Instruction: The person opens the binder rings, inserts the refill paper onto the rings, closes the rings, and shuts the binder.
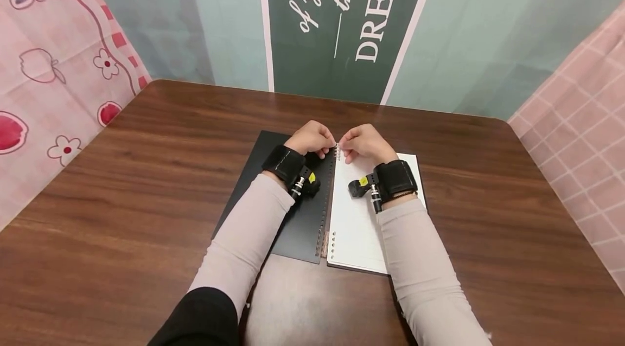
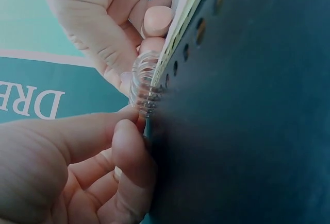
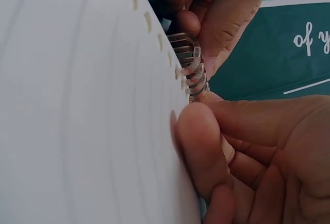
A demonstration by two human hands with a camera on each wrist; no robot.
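Observation:
A notebook lies spread on the table, its black cover (image 1: 298,226) on the left and white lined pages (image 1: 358,226) on the right. Punched holes run along both inner edges. Clear plastic binder rings (image 2: 143,82) pass through the holes at the far end only; lower down the holes show no rings. My left hand (image 1: 312,138) pinches the rings at that end between thumb and forefinger. Close beside it, my right hand (image 1: 367,143) pinches the same rings from the page side, with its fingertips (image 3: 198,126) against the page edge.
The brown wooden table (image 1: 122,183) extends to both sides. A green cloth with white lettering (image 1: 342,26) hangs behind it. Pink patterned cloth (image 1: 53,69) stands at the left and pink checked cloth (image 1: 581,134) at the right. Black camera straps circle both wrists.

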